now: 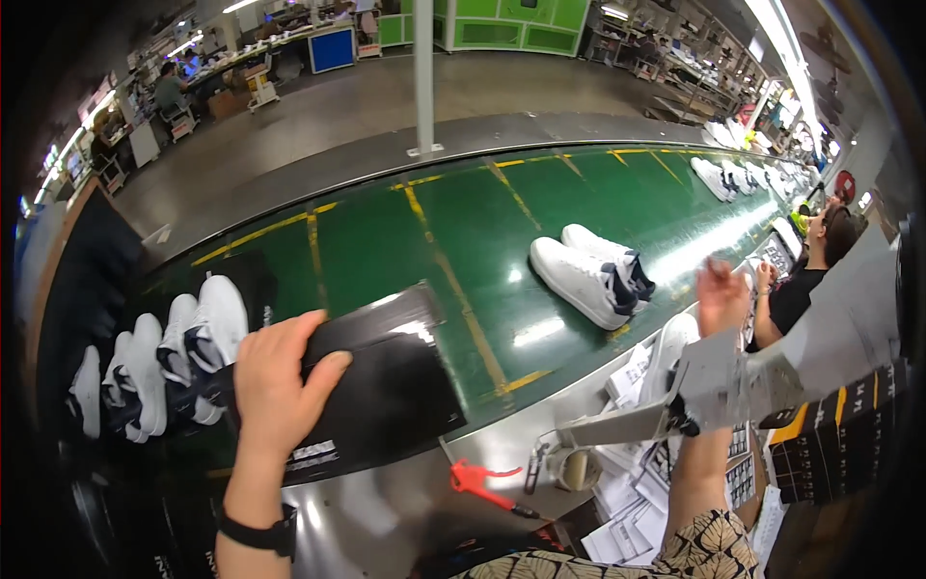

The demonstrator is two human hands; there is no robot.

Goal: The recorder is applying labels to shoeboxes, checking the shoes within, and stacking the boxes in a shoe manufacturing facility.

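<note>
My left hand [280, 386] is closed on the edge of a black shoebox [386, 376], thumb on top, at the near left of the green conveyor belt [386, 232]. Just left of that hand, white sneakers [217, 323] with navy linings stand in a row. My right hand [723, 297] is raised at the right, its fingers smeared by motion. A metal and clear plastic fixture [714, 381] hides part of that forearm. Between the hands, a pair of white and navy sneakers [584, 280] rests on the belt. Another white shoe [666, 357] lies below my right hand.
A red air blow gun [482, 482] lies on the metal ledge beside a small round container [577, 470]. White paper slips [627, 526] are heaped near my right forearm. Another person [820, 265] stands at the right. A white post [424, 87] rises beyond the belt.
</note>
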